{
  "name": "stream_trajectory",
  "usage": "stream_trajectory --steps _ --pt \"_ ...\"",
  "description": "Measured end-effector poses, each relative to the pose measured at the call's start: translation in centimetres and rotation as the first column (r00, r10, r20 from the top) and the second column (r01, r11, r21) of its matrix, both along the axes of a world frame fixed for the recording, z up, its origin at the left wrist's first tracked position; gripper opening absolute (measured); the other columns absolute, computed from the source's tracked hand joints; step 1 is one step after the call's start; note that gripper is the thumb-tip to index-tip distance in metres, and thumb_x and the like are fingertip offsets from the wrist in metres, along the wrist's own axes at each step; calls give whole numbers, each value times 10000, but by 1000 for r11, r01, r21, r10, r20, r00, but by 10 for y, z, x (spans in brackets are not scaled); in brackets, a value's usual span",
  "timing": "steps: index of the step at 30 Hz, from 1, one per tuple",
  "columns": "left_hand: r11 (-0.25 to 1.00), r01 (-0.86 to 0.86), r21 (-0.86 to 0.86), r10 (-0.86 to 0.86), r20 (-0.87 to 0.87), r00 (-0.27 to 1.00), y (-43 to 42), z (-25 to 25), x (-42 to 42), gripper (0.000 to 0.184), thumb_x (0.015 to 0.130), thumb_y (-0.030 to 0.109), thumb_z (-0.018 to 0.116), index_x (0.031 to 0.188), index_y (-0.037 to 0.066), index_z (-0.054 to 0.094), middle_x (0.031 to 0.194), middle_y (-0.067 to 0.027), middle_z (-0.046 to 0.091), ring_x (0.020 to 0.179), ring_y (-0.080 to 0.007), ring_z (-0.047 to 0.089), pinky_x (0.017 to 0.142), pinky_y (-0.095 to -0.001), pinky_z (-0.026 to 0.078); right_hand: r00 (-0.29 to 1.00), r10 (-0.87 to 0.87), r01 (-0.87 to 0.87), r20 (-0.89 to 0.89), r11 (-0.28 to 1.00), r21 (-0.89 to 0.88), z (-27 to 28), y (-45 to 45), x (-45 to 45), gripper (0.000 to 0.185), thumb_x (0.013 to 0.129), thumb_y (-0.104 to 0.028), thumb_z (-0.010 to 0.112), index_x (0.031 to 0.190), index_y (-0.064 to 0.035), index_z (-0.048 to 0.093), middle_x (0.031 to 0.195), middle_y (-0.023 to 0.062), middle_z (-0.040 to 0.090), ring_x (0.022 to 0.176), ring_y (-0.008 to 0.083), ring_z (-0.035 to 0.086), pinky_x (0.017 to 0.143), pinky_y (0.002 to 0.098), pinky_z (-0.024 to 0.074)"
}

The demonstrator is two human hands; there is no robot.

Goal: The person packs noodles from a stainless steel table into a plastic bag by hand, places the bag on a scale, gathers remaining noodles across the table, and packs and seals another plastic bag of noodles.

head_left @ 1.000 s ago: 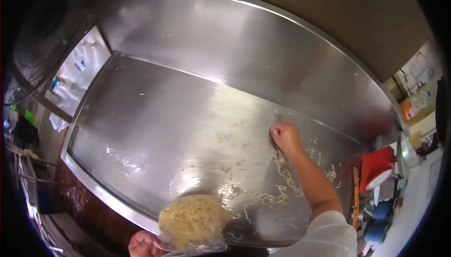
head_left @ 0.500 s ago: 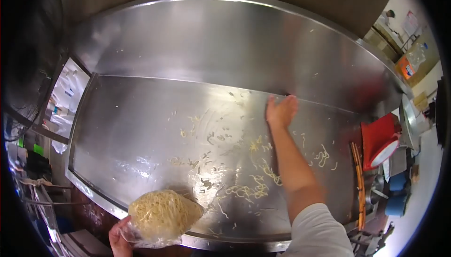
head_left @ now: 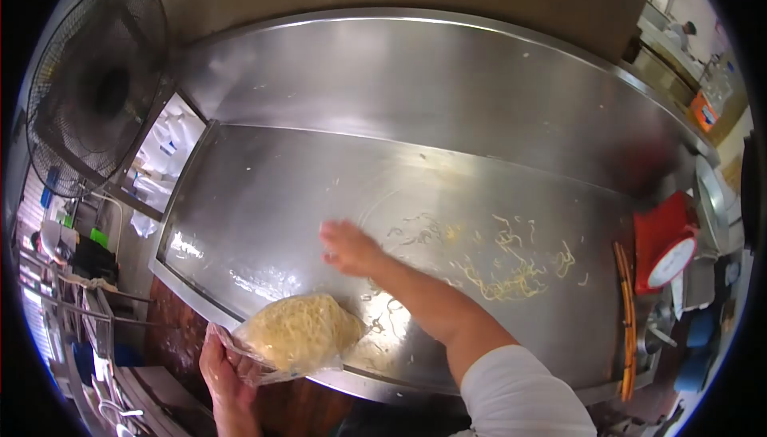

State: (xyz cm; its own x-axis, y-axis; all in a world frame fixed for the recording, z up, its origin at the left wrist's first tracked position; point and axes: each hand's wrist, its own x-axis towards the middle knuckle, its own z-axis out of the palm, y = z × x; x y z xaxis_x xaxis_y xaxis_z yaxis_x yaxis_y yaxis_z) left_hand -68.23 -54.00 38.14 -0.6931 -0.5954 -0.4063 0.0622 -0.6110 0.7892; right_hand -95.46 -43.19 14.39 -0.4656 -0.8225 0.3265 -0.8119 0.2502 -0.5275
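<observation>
A clear plastic bag of yellow noodles [head_left: 307, 331] rests at the near edge of the steel worktable [head_left: 264, 173]. My left hand [head_left: 228, 373] grips the gathered plastic at the bag's left end. Out over the middle of the tabletop reaches my right hand [head_left: 349, 249], low against the steel, fingers apart and a little blurred, with nothing seen in it. Loose noodle strands [head_left: 511, 281] are scattered to the right of that hand. A few short bits [head_left: 387, 317] lie beside the bag, partly hidden by my right forearm.
Along the right end lie long wooden sticks [head_left: 625, 321], next to a red dial scale [head_left: 667, 245]. A steel backsplash [head_left: 383, 77] rises behind the tabletop. A large fan [head_left: 100, 89] stands at the left, and a person [head_left: 60, 241] is in the background there.
My right hand has swept left and nearer across the tabletop. Some noodle strands lie in different places. The bag is still in my left hand, and the view has shifted left.
</observation>
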Motion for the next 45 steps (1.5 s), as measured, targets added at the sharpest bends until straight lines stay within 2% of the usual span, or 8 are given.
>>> stream_trajectory --steps 3,7,10,15,23,26,33,45 --pt "989 134 -57 -135 -30 990 6 17 -2 289 1020 331 375 779 186 443 491 77 262 351 -57 221 313 -236 175 908 211 -290 362 940 179 50 71 52 360 902 -301 583 1132 -30 637 1273 152 570 1221 278 516 1060 410 370" --pt "991 116 -68 -118 -30 993 13 40 -6 287 1024 334 373 798 179 457 492 70 252 342 -58 209 304 -235 171 630 -196 562 751 783 -268 17 236 19 259 881 -73 608 1135 -29 638 1186 110 634 1090 212 597 976 335 445" --pt "992 95 -84 -98 -37 994 11 56 -4 354 1019 368 392 740 169 476 485 63 291 329 -60 240 289 -223 204 467 -807 855 362 516 47 73 378 -11 430 935 -314 532 1201 23 572 1172 214 604 1112 351 560 952 387 431" --pt "988 56 -141 -63 -43 997 0 78 6 380 1019 376 393 710 176 488 469 73 286 335 -56 232 305 -224 195 239 -879 971 -413 212 109 23 439 -8 626 902 -458 543 1296 26 500 1366 239 466 1298 372 405 1100 448 277" --pt "966 -169 -198 166 -29 986 1 105 0 377 1013 363 428 693 184 511 457 90 292 321 -38 209 289 -218 165 862 -487 477 139 873 100 36 214 31 704 869 -421 632 1402 -28 392 1446 212 388 1376 332 323 1153 424 210" --pt "976 -57 -210 36 -106 994 -17 105 5 355 1020 342 418 735 186 561 468 100 278 332 -27 194 291 -211 149 525 -99 523 846 821 -229 49 234 63 447 933 -285 603 1291 -27 540 1292 168 561 1264 241 479 1057 365 375" --pt "918 -332 -218 320 -89 943 -4 117 -10 281 1022 300 425 897 166 639 519 101 330 361 -5 225 303 -193 164 119 -985 935 -125 68 349 54 494 -75 683 926 -478 502 1392 10 398 1496 221 302 1397 367 263 1150 446 195" --pt "939 -228 -259 214 -82 973 15 140 -28 319 1017 316 439 767 166 567 474 94 303 328 -25 197 291 -217 152 922 -387 346 31 855 388 72 286 86 1131 698 -680 664 1457 27 213 1527 263 165 1433 395 134 1172 491 94"
